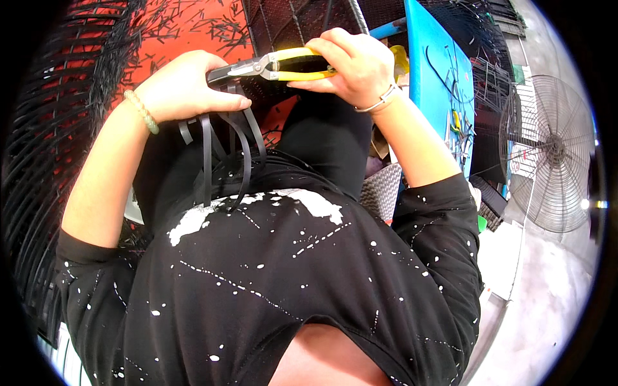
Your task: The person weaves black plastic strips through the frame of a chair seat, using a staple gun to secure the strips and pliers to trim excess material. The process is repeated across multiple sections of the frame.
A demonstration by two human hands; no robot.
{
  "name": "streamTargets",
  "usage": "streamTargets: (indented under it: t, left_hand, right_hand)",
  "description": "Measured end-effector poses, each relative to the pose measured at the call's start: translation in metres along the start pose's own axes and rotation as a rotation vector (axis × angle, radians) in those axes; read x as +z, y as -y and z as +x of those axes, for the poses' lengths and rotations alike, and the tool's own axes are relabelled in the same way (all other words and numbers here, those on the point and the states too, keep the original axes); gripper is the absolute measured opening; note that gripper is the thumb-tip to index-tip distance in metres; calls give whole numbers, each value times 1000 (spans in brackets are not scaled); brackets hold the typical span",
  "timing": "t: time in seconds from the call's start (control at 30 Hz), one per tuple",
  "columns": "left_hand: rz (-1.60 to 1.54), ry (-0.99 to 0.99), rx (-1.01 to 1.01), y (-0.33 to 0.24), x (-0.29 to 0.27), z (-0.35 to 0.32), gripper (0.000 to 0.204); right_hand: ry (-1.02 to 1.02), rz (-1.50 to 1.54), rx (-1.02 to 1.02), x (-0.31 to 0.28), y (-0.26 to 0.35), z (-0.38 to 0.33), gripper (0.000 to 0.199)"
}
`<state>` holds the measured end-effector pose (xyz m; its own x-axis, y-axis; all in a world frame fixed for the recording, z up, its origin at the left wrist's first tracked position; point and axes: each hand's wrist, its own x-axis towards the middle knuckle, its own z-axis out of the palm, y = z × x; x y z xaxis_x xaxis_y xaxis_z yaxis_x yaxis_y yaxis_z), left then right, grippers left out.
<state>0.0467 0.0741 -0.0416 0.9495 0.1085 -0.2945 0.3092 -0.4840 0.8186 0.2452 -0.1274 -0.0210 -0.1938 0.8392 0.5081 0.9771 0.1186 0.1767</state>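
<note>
My right hand is closed round the yellow handles of a pair of cutting snips, held level above my lap. The handles stand apart. The metal jaws point left and reach to my left hand. Whether the jaws are apart is hidden there. My left hand is closed on several thin, flat black strips, their ends hanging down below the thumb in front of my shirt. The fingertips of the left hand are out of sight behind the jaws.
Short black offcuts lie scattered on a red surface ahead. Black woven strip-work curves up on the left, and a dark woven panel stands ahead. At the right are a blue table with tools and a large fan.
</note>
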Motion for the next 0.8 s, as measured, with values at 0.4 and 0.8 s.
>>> streamTargets:
  t: [0.4,0.8]
  left_hand:
    - [-53,-17,86,2,4,-1,26]
    - [-11,-107,202,-4,10,1,43]
  right_hand:
    - [65,-566,1006,-82,-71,-255,54]
    - [100,-713,1112,-61,-74,-311,87]
